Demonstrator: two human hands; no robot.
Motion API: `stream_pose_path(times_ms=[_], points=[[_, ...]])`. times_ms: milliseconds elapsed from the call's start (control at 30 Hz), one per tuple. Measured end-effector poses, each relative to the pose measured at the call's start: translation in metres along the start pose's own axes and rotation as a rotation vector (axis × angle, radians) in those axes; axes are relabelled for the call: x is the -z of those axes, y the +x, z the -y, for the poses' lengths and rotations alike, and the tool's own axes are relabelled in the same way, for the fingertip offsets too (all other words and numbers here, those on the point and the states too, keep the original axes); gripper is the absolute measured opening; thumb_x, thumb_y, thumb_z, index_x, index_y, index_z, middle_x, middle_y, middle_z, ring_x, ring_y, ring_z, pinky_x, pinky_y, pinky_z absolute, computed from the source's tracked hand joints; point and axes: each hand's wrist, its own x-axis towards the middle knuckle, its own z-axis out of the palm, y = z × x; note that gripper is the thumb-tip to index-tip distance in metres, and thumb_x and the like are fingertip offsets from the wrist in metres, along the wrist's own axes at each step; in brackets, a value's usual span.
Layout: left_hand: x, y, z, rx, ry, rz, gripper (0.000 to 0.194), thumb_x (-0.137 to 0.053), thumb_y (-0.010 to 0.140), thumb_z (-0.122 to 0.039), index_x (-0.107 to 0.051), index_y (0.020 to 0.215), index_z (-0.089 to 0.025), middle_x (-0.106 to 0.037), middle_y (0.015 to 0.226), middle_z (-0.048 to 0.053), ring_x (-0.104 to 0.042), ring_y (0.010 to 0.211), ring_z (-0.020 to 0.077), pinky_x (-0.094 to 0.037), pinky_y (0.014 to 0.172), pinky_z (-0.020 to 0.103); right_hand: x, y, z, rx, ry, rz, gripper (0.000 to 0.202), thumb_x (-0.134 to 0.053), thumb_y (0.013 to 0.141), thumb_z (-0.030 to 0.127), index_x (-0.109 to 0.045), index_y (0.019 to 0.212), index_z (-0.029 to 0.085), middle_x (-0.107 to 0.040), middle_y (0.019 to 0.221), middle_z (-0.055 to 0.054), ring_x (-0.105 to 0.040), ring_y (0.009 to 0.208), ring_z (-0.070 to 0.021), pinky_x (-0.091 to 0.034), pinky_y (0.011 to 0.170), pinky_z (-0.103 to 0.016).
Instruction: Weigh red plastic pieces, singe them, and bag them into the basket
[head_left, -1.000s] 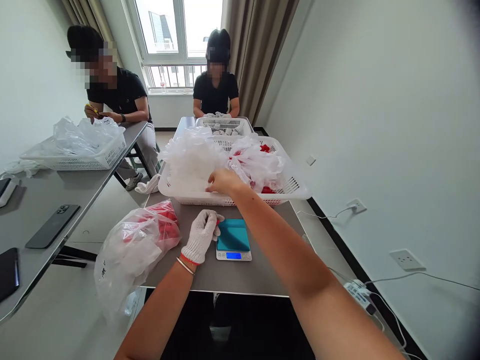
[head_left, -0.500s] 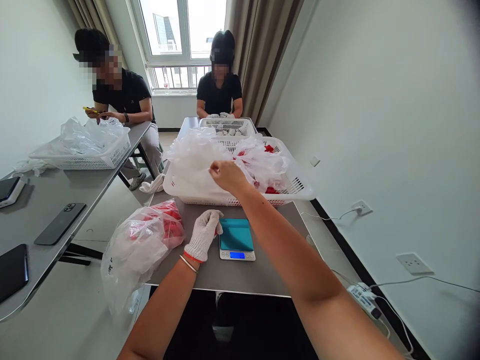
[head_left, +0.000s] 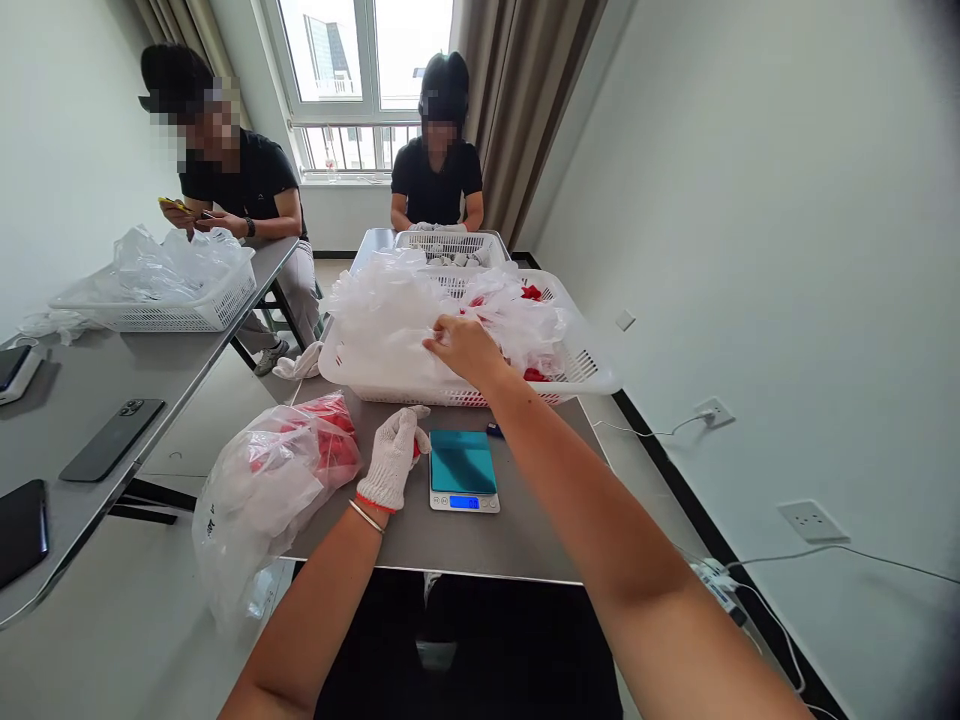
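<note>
While gloved left hand (head_left: 391, 458) curls around red item (head_left: 417, 450), bare right hand (head_left: 466, 350) nearly closed at clear bags (head_left: 394, 325), hold unclear.
Scale (head_left: 463, 470) reads zero; near bag's print (head_left: 210, 522) illegible.

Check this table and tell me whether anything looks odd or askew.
Only the left hand wears a white glove; the right hand is bare, an odd mismatch. The plastic bag with red contents also sags past the left edge of the table, so it looks askew.
</note>
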Motion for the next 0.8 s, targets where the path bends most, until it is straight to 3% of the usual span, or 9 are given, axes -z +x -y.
stream_pose_path(times_ms=[67,133,233,300,400,500,667,800], points=[[0.001,0.0,0.0,0.001,-0.002,-0.01,0.064,-0.05,0.084,-0.072,-0.068,0.101,-0.012,-0.057,0.05,-0.001,-0.035,0.035,0.0073,-0.023,0.034,0.021,-0.002,0.005,0.0,0.049,-0.162,-0.056,0.008,-0.061,0.088,0.023,-0.066,0.091,0.017,-0.069,0.099,-0.012,-0.059,0.103,-0.0286,-0.039,0.092,-0.042],[0.002,0.002,0.003,0.006,-0.017,-0.021,0.064,-0.05,0.085,-0.071,-0.068,0.102,-0.012,-0.056,0.05,-0.002,-0.035,0.035,0.0072,-0.023,0.034,0.021,-0.001,0.008,0.0,0.087,-0.181,-0.172,0.012,-0.056,0.092,0.023,-0.067,0.093,0.017,-0.069,0.102,-0.013,-0.058,0.104,-0.0292,-0.038,0.094,-0.044],[0.004,0.004,0.007,-0.013,-0.049,-0.048,0.061,-0.051,0.086,-0.069,-0.067,0.104,-0.012,-0.056,0.051,-0.002,-0.033,0.035,0.0067,-0.022,0.033,0.02,0.006,0.009,-0.001,0.034,0.078,-0.382,0.023,-0.041,0.098,0.025,-0.061,0.107,0.02,-0.068,0.103,-0.009,-0.061,0.099,-0.0234,-0.044,0.088,-0.038],[0.005,0.004,0.008,-0.034,-0.058,-0.056,0.06,-0.05,0.087,-0.067,-0.066,0.104,-0.012,-0.055,0.051,-0.002,-0.033,0.035,0.0066,-0.022,0.033,0.02,0.012,0.004,-0.002,-0.03,0.291,-0.438,0.027,-0.036,0.096,0.02,-0.056,0.114,0.022,-0.067,0.105,-0.007,-0.062,0.095,-0.0195,-0.047,0.082,-0.034],[0.006,0.001,0.006,-0.062,-0.067,-0.062,0.059,-0.05,0.088,-0.065,-0.066,0.108,-0.012,-0.055,0.052,-0.002,-0.035,0.037,0.0069,-0.024,0.034,0.02,0.019,-0.015,-0.002,-0.107,0.509,-0.405,0.031,-0.037,0.09,0.016,-0.053,0.115,0.023,-0.065,0.11,-0.006,-0.062,0.079,-0.0149,-0.048,0.07,-0.029],[0.008,-0.003,0.006,-0.115,-0.108,-0.023,0.06,-0.053,0.087,-0.064,-0.064,0.114,-0.012,-0.056,0.053,-0.002,-0.035,0.038,0.007,-0.025,0.035,0.02,0.014,-0.051,0.003,-0.147,0.58,-0.372,0.024,-0.043,0.09,0.025,-0.054,0.111,0.024,-0.064,0.101,-0.004,-0.055,0.062,-0.0116,-0.045,0.061,-0.027],[0.006,-0.004,0.01,-0.1,-0.055,0.02,0.043,-0.07,0.074,-0.056,-0.067,0.074,-0.012,-0.053,0.049,-0.003,-0.04,0.043,0.0071,-0.032,0.041,0.02,-0.026,-0.12,0.009,-0.19,0.654,-0.311,0.022,-0.061,0.083,0.041,-0.059,0.096,0.023,-0.059,0.082,0.0,-0.05,0.06,-0.0114,-0.043,0.058,-0.025],[0.006,0.0,0.012,-0.012,-0.103,-0.041,0.039,-0.071,0.075,-0.051,-0.069,0.08,-0.012,-0.056,0.057,-0.004,-0.043,0.047,0.0062,-0.035,0.044,0.019,-0.047,-0.151,-0.003,-0.316,0.822,-0.242,0.031,-0.071,0.074,0.044,-0.062,0.094,0.022,-0.055,0.077,0.002,-0.049,0.06,-0.0112,-0.041,0.055,-0.024]])
